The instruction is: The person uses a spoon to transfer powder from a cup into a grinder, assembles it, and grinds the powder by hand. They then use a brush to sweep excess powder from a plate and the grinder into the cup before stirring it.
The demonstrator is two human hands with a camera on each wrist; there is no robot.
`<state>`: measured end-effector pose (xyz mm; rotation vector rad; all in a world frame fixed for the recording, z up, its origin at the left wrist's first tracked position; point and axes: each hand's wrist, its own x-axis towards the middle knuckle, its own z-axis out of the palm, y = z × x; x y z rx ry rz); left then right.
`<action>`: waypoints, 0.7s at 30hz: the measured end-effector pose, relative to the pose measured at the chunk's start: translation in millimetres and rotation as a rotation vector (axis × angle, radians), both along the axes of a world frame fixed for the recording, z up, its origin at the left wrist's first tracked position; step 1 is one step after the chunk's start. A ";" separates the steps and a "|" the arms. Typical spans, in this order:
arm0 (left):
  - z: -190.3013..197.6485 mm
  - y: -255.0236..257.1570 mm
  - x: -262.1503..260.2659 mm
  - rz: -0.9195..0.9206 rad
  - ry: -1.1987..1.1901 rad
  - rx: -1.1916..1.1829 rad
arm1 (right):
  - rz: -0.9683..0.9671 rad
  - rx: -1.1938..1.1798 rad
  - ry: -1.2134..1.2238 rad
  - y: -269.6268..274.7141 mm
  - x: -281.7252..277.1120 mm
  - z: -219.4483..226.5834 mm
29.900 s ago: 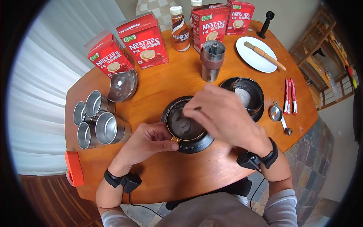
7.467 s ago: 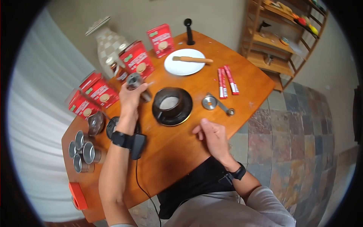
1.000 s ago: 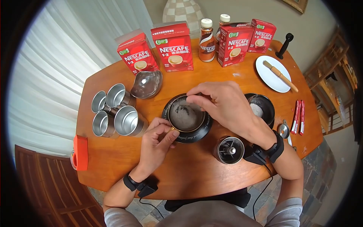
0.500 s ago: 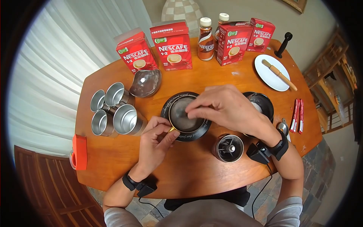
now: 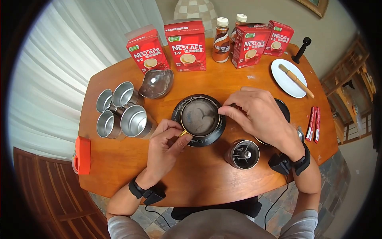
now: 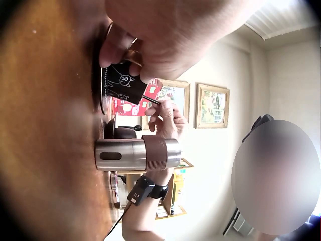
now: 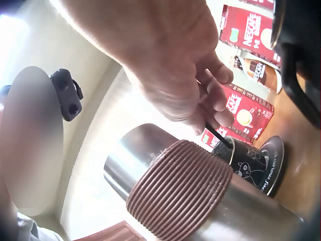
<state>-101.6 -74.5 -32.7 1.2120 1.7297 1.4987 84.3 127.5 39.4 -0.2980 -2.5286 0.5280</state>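
Note:
A black cup (image 5: 199, 116) with greyish liquid stands on a black saucer (image 5: 203, 141) with white lettering. My left hand (image 5: 163, 149) pinches the cup's gold handle at its lower left. At the cup's right rim, my right hand (image 5: 260, 115) pinches a thin dark stick, whose shaft (image 7: 218, 135) shows in the right wrist view and slants into the cup. In the left wrist view the cup (image 6: 124, 83) has white cat drawings on its side. The steel grinder (image 5: 243, 154) with a brown band stands upright, uncovered, right of the saucer and below my right hand.
Several steel cups (image 5: 134, 121) and a dark glossy bowl (image 5: 156, 84) stand left. Red boxes (image 5: 187, 47) and bottles (image 5: 221, 42) line the back. Right are a white plate (image 5: 281, 81) with a brush, red sachets (image 5: 311, 123) and a second dark cup, partly hidden by my right hand.
My right hand has shifted from over the middle of the cup to its right rim, uncovering the swirled liquid. My left hand keeps hold of the handle. The view has shifted slightly.

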 end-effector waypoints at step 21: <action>-2.1 2.8 -5.9 0.042 -0.148 -0.053 | -0.232 -0.877 -0.101 2.2 -10.4 -11.6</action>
